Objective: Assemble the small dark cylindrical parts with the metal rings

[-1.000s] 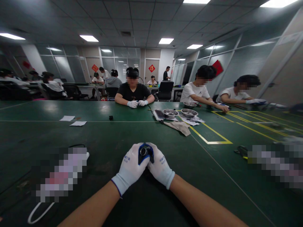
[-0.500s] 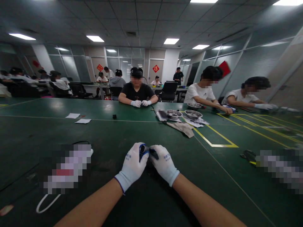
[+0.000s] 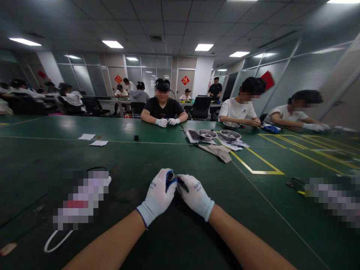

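A brownish scrap [image 3: 8,249] lies by the left edge of the view, below a black cord [image 3: 25,210] that runs out of frame. Next comes a pale strip [image 3: 84,198] with a white loop [image 3: 52,245] at its near end; a broad stretch of green table [image 3: 120,165] separates it from the left hand [image 3: 158,190]. Farther back lie two papers [image 3: 86,137] and a small black block [image 3: 136,138], well apart from the hands.

At the middle, the gloved left hand is wrapped around a dark part [image 3: 170,175], held above the near side of the table, its round end showing. The right hand [image 3: 194,192] is just beside it, fingers curled; whether they grip the part cannot be told. To the right, table surface reaches to a cloth [image 3: 221,152], metal bowls [image 3: 207,135] and yellow tape [image 3: 253,172].

Gloves hide most of the part. Pixelation blurs the strip and another pale item [image 3: 334,200], cut off at the right edge.
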A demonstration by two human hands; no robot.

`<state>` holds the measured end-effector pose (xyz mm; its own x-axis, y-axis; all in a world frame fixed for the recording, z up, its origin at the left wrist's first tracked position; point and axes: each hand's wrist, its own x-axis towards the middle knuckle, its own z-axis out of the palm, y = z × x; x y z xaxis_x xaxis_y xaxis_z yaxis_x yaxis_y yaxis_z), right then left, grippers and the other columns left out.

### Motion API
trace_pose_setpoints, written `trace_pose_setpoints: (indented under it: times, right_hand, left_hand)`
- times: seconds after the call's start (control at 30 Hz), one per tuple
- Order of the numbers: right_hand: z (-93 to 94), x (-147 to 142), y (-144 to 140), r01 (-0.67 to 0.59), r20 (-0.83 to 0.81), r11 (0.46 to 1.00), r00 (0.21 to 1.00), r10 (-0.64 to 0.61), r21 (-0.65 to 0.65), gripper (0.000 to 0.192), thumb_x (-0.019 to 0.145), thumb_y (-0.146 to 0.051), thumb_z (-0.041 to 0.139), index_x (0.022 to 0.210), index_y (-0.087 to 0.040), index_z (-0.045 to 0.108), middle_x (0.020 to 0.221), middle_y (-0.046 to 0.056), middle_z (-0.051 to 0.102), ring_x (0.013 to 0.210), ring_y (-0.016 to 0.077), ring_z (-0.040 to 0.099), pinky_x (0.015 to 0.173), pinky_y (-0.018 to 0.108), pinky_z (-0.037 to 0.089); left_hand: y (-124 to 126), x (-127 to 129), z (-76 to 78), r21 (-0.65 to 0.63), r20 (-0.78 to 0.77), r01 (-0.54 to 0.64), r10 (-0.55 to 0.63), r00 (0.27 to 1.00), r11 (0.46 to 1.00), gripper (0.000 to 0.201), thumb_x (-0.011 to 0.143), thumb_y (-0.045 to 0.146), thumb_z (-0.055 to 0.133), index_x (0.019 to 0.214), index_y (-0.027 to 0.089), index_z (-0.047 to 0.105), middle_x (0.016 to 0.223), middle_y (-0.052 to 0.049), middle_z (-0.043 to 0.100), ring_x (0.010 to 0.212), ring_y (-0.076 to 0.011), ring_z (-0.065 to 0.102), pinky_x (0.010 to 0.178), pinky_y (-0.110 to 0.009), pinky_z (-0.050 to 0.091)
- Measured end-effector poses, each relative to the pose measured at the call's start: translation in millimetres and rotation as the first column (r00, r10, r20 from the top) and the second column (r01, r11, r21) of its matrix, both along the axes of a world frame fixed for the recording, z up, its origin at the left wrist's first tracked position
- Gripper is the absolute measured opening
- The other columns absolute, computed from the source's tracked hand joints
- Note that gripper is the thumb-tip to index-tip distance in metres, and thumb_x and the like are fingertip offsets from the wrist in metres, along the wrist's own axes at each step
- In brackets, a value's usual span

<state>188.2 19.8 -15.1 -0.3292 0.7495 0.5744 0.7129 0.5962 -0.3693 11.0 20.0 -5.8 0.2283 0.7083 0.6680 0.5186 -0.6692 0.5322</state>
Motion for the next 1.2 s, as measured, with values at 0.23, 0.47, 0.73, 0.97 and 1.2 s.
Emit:
trace_pose_setpoints:
  times: [0.23,0.47,0.73,0.97,1.2]
  right_hand:
    - [-3.0,5.1,1.0,0.015,-0.086,0.999,0.996,-0.019,-0.045,0.026,0.078,-0.006,0.065,0.099,-0.021,0.071,0.094,0.007,0.077,0.085,0.0238,0.073,0.080,0.036,0.059]
    - [-2.5,6.3,5.5,-0.121,-0.117,0.992,0.985,0.125,0.039,0.034,0.081,-0.004,0.057,0.106,-0.020,0.073,0.106,0.011,0.077,0.097,0.0253,0.072,0.092,0.041,0.059]
    - [-5.6,2.2,2.4,-0.042,-0.230,0.998,0.973,0.030,-0.045,0.033,0.082,-0.011,0.061,0.114,-0.019,0.068,0.107,0.010,0.077,0.098,0.0253,0.073,0.090,0.041,0.059]
    - [-3.9,3.9,-0.2,-0.029,-0.251,0.992,0.968,-0.002,-0.120,0.021,0.085,-0.014,0.061,0.103,-0.021,0.067,0.098,0.007,0.077,0.089,0.0231,0.074,0.083,0.036,0.059]
    - [1.6,-0.4,-5.7,-0.038,-0.222,0.995,0.975,0.016,-0.097,0.020,0.086,-0.012,0.061,0.102,-0.021,0.069,0.095,0.007,0.076,0.086,0.0227,0.073,0.080,0.036,0.059]
  left_hand:
    - [-5.5,2.1,3.1,0.072,-0.099,0.027,-0.020,0.995,0.997,0.033,0.086,0.021,0.067,0.118,0.020,0.061,0.109,-0.010,0.069,0.102,-0.0273,0.069,0.093,-0.045,0.059]
    - [-4.9,2.0,3.9,0.090,-0.118,0.031,-0.020,0.993,0.995,0.033,0.085,0.019,0.069,0.117,0.021,0.061,0.111,-0.009,0.069,0.102,-0.0270,0.068,0.093,-0.046,0.059]
    - [-5.6,1.1,3.8,0.085,-0.119,0.018,-0.008,0.993,0.996,0.039,0.086,0.019,0.067,0.124,0.020,0.060,0.116,-0.011,0.066,0.108,-0.0282,0.066,0.096,-0.048,0.058]
    - [-7.6,1.5,1.9,0.140,-0.134,0.005,0.014,0.991,0.990,0.048,0.090,0.020,0.062,0.137,0.021,0.052,0.126,-0.013,0.063,0.116,-0.0292,0.064,0.100,-0.049,0.056]
    - [-7.3,-1.6,6.0,0.187,-0.144,0.012,0.015,0.989,0.982,0.024,0.095,0.024,0.058,0.118,0.022,0.059,0.115,-0.011,0.064,0.104,-0.0254,0.067,0.089,-0.041,0.059]
